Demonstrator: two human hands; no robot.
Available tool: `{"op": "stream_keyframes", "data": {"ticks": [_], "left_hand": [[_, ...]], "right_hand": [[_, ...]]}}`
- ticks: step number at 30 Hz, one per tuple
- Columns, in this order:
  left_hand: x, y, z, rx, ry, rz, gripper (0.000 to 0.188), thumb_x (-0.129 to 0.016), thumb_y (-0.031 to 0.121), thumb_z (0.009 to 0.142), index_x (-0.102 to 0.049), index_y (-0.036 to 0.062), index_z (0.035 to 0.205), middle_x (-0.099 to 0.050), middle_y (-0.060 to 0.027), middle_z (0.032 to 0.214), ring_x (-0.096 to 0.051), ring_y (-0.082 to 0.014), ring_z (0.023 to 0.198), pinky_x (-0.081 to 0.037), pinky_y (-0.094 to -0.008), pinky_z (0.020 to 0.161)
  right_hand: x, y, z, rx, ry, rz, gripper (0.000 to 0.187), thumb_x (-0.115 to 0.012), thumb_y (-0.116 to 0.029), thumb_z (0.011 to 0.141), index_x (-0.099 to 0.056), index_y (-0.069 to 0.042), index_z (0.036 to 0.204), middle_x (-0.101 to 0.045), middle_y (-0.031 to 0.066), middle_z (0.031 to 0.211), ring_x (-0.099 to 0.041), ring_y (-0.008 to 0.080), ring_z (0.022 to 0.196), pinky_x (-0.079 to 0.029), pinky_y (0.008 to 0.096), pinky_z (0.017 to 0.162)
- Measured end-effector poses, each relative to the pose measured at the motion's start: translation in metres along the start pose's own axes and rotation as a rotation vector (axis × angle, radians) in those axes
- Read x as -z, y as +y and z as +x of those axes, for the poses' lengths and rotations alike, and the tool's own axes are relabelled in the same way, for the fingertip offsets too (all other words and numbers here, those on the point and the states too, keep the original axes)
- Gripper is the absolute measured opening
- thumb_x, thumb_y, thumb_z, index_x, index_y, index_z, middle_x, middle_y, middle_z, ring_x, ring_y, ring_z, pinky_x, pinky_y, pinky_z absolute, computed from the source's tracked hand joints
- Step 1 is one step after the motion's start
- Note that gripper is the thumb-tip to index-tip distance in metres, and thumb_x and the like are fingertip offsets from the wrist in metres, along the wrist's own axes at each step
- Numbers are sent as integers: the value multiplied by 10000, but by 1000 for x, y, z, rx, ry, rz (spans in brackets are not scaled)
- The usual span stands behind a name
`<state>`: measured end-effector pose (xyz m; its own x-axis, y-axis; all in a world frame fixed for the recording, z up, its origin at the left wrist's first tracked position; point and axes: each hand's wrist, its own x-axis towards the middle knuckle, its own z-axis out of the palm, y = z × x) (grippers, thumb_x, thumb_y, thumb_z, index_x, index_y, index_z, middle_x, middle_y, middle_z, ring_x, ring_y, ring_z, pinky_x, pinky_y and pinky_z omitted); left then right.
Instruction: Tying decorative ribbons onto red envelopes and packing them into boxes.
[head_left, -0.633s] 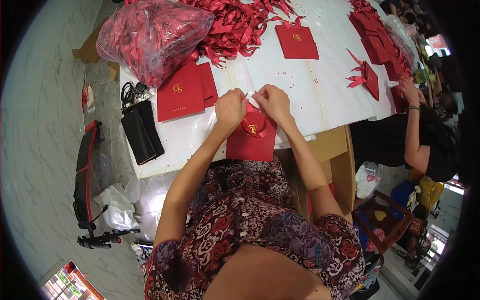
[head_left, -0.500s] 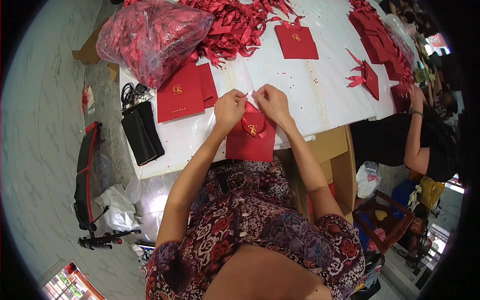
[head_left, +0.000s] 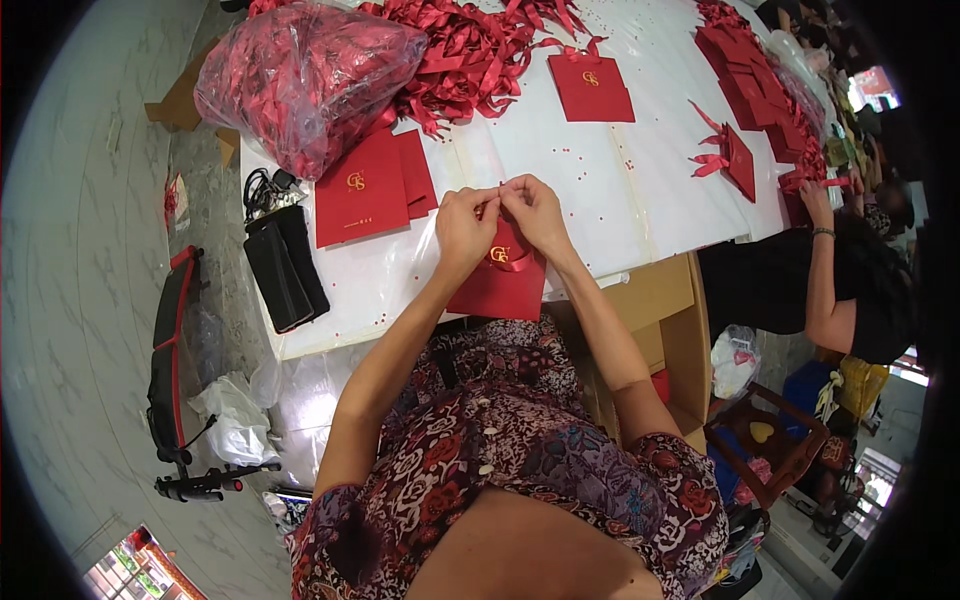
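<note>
At the near edge of the table (head_left: 610, 195) I see a red paper bag (head_left: 490, 292) with gold lettering (head_left: 500, 255). The left hand (head_left: 468, 228) and right hand (head_left: 537, 215) pinch its ribbon (head_left: 517, 264), fingertips meeting. 1 larger red bag (head_left: 360, 208), also gold-printed, lies toward the table's left side.

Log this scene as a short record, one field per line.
Hands: left hand and right hand, fingertips meeting; anything pinched is hidden
Just below: red bag with ribbon loop, over the near edge of the white table
Far left: clear sack of red ribbon, loose ribbon pile
Left: black case
Right: open cardboard box, co-worker's hand
</note>
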<state>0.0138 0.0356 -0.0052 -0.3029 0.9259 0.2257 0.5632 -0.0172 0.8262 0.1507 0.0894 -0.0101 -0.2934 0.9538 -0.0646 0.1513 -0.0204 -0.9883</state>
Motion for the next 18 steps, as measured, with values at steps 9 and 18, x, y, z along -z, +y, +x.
{"op": "stream_keyframes", "data": {"ticks": [9,18], "left_hand": [[9,12,-1,-214,75,0,201,-693,173,871,-758,103,1049,-690,-122,907,-603,-300,873,-491,-372,805],[23,5,-6,81,-412,-436,465,-714,135,879,-472,14,1257,-673,-205,1122,-676,-285,1044,-509,-348,893]], "right_hand": [[12,-4,8,22,51,112,115,-599,-105,944,-611,7,960,-625,19,747,-563,66,654,-448,219,582],[59,-24,44,-46,235,186,167,-622,-173,941,-635,-7,931,-585,-26,695,-496,31,574,-369,211,496]]}}
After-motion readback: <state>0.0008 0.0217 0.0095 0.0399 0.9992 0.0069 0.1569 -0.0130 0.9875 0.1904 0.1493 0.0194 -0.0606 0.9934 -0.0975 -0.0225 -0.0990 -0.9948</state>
